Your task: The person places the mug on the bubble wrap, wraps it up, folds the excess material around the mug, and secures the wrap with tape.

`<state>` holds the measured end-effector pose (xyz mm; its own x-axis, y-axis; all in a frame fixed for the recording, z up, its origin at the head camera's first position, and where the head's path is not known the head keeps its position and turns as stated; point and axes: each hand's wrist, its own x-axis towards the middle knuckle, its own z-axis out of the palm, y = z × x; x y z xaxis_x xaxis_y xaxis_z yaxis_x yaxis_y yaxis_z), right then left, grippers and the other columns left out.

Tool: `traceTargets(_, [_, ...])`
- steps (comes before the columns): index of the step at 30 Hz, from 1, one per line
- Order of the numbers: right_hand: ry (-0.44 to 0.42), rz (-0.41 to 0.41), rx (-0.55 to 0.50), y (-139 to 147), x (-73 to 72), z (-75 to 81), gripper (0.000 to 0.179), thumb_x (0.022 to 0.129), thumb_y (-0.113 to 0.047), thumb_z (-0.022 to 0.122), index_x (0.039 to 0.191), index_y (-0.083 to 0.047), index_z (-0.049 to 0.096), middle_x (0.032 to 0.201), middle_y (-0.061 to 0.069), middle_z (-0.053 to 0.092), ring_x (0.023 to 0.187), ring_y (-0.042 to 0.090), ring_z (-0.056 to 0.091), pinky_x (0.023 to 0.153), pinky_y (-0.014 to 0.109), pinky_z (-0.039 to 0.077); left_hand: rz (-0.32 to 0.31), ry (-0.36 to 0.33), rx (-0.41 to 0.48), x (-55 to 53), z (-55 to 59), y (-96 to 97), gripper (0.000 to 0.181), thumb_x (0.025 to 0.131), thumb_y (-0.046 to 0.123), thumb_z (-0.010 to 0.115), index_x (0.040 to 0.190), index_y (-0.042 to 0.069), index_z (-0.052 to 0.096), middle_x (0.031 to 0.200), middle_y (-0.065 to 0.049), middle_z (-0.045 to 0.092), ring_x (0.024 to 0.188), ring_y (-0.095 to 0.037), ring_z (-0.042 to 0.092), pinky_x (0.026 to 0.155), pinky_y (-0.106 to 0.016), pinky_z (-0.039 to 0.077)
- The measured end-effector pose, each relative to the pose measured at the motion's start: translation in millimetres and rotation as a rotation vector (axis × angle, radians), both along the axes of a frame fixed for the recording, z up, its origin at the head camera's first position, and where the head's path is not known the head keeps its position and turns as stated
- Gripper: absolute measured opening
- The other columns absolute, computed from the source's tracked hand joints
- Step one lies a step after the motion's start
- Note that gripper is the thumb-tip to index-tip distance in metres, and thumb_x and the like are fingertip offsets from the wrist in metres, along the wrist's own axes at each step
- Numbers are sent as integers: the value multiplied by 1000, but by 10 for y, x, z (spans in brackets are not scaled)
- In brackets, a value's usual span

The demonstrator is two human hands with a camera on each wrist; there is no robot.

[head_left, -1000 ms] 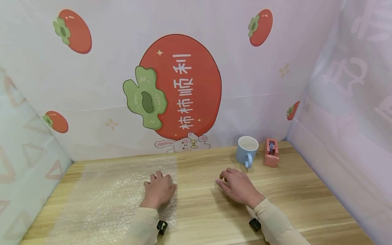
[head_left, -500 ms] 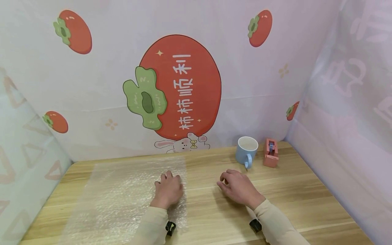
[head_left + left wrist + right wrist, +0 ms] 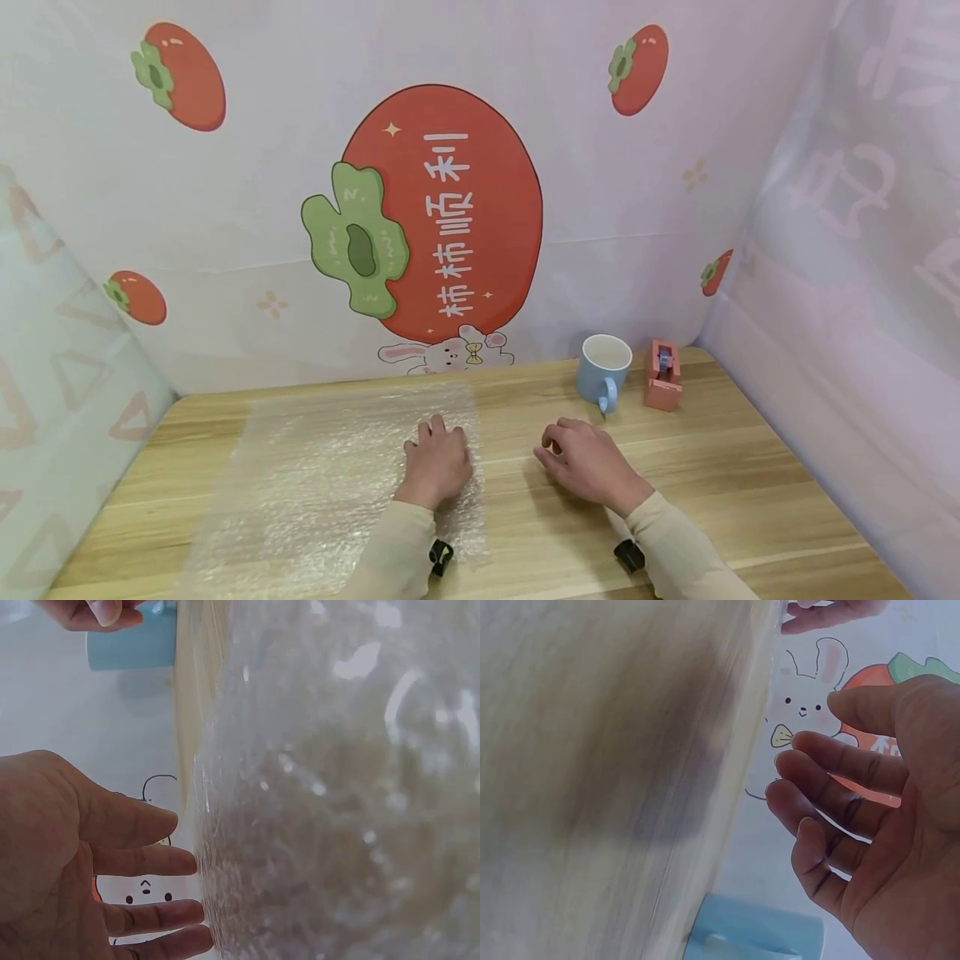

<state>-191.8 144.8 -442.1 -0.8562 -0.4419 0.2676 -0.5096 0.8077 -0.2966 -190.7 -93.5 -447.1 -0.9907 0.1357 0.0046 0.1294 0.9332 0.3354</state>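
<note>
A sheet of clear bubble wrap lies flat over the left and middle of the wooden table. My left hand rests on it near its right edge, fingertips touching the surface; in the left wrist view those fingers are fairly straight with nothing pinched between them. To the right, my right hand hovers over bare wood, its fingers loosely bent and holding nothing, as the right wrist view confirms. Just beyond that hand stands a light blue mug, upright, its handle toward me.
Beside the mug, at the back right, sits a pink tape dispenser. The wooden table meets a printed cloth backdrop along its far edge, with cloth walls on both sides.
My left hand has slid to the right and the bubble wrap has shifted right with it. The right hand has stayed almost in place; the mug and tape dispenser have not moved.
</note>
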Motion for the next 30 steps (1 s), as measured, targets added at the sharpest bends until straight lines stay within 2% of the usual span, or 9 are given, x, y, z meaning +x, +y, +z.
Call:
traceTargets(6, [9,-2,7,16,8,-14,11,93,-25,74,88,-17,70,78,-7,58,71,8,53,62,29,47,-5,-3,10,-15,-5,92,8,92,8,59,86,5,63,118,-26,50,111,-44,46,88,-69,40])
traceTargets(12, [25,7,6,21,9,-35,11,92,-26,75,89,-17,71,79,-7,58,71,8,54,63,29,48,-12,-1,7,-26,-10,165,7,89,8,60,91,3,65,121,-27,50,112,-45,46,89,-68,41])
traceTargets(18, [29,13,-1,4,8,-48,12,93,-27,75,93,-15,72,83,-4,61,74,11,57,64,31,50,-20,4,8,-26,-2,199,6,89,8,60,88,4,64,115,-24,51,108,-42,46,85,-65,42])
traceTargets(25, [9,23,-6,-38,4,-47,16,93,-26,74,98,-11,72,87,-1,63,77,14,59,66,34,51,-27,-24,41,-20,24,163,8,93,12,62,94,5,65,118,-24,52,110,-42,47,90,-67,41])
traceTargets(30, [0,33,-4,-70,-6,-65,16,94,-26,74,99,-12,72,88,-1,64,78,14,60,68,34,52,-26,-9,60,-3,34,108,13,95,15,62,102,5,66,123,-25,52,113,-43,47,91,-67,41])
